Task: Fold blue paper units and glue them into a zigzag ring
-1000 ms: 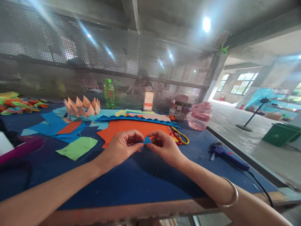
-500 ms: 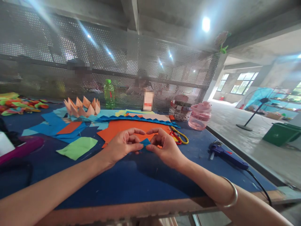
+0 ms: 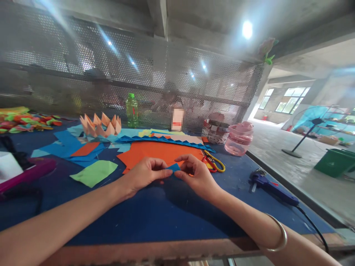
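Head view: blue paper [image 3: 174,167] pinched by left hand [image 3: 145,172], against right hand [image 3: 199,176] (grip unclear)

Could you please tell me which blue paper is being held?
The small piece between left hand and right hand; the blue sheets and zigzag strip lie untouched.

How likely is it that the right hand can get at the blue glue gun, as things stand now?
Probably yes: the blue glue gun lies on the tabletop to the right of the right hand, and nothing seems to stand between them. However, that hand is now busy at the small blue paper.
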`<state>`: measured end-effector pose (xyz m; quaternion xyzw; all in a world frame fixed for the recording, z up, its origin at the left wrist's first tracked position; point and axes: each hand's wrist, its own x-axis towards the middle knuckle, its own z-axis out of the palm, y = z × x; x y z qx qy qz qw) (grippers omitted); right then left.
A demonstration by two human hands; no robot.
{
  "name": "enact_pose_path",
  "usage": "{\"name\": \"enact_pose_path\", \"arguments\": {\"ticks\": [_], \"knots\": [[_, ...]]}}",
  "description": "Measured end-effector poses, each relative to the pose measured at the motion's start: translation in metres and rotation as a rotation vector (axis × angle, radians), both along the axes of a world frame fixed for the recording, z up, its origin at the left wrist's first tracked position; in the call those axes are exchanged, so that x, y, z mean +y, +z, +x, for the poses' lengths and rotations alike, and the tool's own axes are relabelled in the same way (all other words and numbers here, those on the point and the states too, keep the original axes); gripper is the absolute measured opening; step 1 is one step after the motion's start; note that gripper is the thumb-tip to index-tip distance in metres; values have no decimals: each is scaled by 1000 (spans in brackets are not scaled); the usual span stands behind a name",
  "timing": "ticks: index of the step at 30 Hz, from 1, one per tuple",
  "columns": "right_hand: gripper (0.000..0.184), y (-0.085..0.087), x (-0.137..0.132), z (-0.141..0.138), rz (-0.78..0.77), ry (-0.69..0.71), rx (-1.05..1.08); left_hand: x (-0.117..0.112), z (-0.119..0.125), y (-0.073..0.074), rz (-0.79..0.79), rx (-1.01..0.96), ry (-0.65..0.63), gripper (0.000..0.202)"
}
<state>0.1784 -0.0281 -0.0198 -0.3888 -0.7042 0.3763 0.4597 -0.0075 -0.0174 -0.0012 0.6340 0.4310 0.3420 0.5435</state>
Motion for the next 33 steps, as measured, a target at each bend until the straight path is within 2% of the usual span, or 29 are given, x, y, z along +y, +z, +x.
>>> {"name": "enact_pose_path", "arguments": {"ticks": [5, 10, 18, 22, 26, 31, 33], "knots": [[27, -4, 1, 0, -67, 28, -10, 1, -1, 1, 36, 11, 39, 32], [24, -5, 1, 2, -42, 16, -100, 0, -2, 3, 61, 12, 38, 31], [26, -7, 2, 2, -43, 18, -110, -4, 2, 6, 122, 77, 18, 29], [25, -4, -1, 1, -39, 47, -98, -3, 0, 4, 89, 92, 40, 29], [30, 2, -4, 0, -27, 77, -59, -2, -2, 2, 42, 107, -7, 31], [32, 1, -1, 1, -62, 62, -13, -3, 0, 2, 107, 98, 51, 30], [32, -1, 0, 2, -82, 43, -7, -2, 0, 2, 110, 72, 31, 28]]}}
